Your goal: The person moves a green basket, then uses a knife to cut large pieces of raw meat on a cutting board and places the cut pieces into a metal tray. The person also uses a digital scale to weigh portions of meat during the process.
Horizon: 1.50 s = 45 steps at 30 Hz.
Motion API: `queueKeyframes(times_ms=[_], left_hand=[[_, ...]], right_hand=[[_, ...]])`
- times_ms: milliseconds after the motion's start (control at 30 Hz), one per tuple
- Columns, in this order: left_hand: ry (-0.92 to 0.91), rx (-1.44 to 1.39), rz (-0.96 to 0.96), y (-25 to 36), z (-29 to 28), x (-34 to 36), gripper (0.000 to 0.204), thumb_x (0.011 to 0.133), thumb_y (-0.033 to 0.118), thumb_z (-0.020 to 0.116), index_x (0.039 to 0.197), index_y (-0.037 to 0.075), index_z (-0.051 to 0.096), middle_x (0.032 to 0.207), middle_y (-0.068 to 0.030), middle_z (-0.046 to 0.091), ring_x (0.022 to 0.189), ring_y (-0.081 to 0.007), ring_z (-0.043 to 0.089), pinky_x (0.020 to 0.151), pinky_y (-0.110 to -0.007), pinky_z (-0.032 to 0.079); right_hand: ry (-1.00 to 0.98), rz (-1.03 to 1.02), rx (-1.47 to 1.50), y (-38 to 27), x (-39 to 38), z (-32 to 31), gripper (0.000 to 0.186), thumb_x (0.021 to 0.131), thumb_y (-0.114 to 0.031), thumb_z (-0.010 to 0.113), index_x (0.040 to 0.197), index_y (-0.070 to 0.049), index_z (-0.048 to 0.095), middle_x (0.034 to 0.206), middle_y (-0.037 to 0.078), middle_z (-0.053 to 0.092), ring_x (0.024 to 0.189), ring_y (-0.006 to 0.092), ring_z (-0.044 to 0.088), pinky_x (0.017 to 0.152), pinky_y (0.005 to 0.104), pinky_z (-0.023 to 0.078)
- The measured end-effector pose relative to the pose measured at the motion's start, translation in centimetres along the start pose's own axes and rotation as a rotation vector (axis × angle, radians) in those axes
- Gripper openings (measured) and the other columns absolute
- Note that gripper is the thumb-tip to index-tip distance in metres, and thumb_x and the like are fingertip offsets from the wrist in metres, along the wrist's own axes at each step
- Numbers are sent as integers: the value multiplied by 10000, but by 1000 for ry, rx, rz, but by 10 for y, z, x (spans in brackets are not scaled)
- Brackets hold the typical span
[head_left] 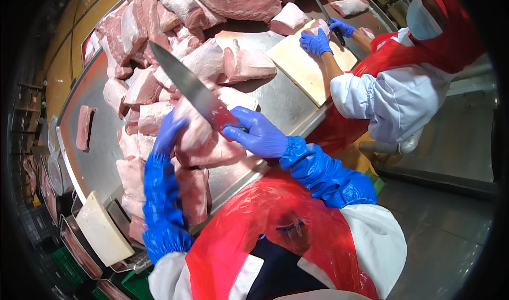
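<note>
Red apron [225, 236]; meat [199, 147] between the hands [166, 135] [261, 135], knife [186, 83] above.

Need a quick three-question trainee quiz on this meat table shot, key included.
1. Multiple choice: what does the camera wearer's right grip hold?
A) a cutting board
B) a broad-bladed knife
C) a face mask

2. True or false: the narrow meat strip lies on the right side of the meat pile in the picture.

3. Short answer: toward which corner of the picture does the wearer's knife tip point?

Key:
1. B.
2. False; it lies apart, on the left.
3. The upper left.
</note>
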State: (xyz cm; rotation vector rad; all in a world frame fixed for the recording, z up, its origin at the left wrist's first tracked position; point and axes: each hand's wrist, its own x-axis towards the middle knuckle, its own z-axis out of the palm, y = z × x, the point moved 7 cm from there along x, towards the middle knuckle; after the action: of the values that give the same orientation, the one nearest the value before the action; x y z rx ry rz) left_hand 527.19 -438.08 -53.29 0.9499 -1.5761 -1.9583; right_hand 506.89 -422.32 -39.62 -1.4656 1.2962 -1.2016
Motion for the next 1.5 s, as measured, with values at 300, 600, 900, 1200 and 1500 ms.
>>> queueKeyframes(times_ms=[300, 600, 900, 1200, 1500], left_hand=[[1255, 343, -222, -71, -215, -345, 702, 886, 284, 723, 1402, -94, 434, 1358, -242, 534, 1213, -300, 542, 1045, -400, 429], [1198, 852, -203, -77, -95, -318, 959, 807, 273, 801, 1512, -66, 245, 1462, -270, 414, 1338, -374, 428, 1130, -426, 336], [1068, 513, -224, -91, -191, -305, 863, 844, 256, 758, 1483, -78, 284, 1436, -213, 429, 1318, -300, 436, 1117, -367, 363], [1082, 517, -153, -90, -166, -351, 495, 949, 136, 624, 1393, -22, 472, 1298, -174, 580, 1194, -277, 566, 1025, -358, 456], [438, 302, 44, 2, -14, -117, 603, 835, 237, 753, 1326, 20, 479, 1216, -129, 523, 1172, -294, 506, 1041, -396, 405]], right_hand=[[-5, -331, -188, 85, 186, -56, 376, 945, -271, 653, 1195, 9, 632, 1057, 104, 652, 975, 198, 628, 918, 341, 502], [60, 257, 438, 179, 192, -23, 407, 965, -264, 633, 1296, -35, 576, 1085, 52, 648, 977, 111, 567, 899, 282, 473], [-131, -366, -2, 56, 126, 99, 351, 891, -211, 645, 1194, -33, 639, 1158, 153, 590, 1142, 311, 542, 1037, 394, 424], [-632, -488, 112, -31, 59, 255, 322, 923, -203, 644, 1184, -16, 625, 1239, 193, 586, 1127, 355, 594, 981, 418, 478], [-341, -102, 184, -56, 89, 160, 278, 961, -254, 582, 1130, -40, 639, 977, 173, 606, 956, 352, 610, 882, 441, 474]])
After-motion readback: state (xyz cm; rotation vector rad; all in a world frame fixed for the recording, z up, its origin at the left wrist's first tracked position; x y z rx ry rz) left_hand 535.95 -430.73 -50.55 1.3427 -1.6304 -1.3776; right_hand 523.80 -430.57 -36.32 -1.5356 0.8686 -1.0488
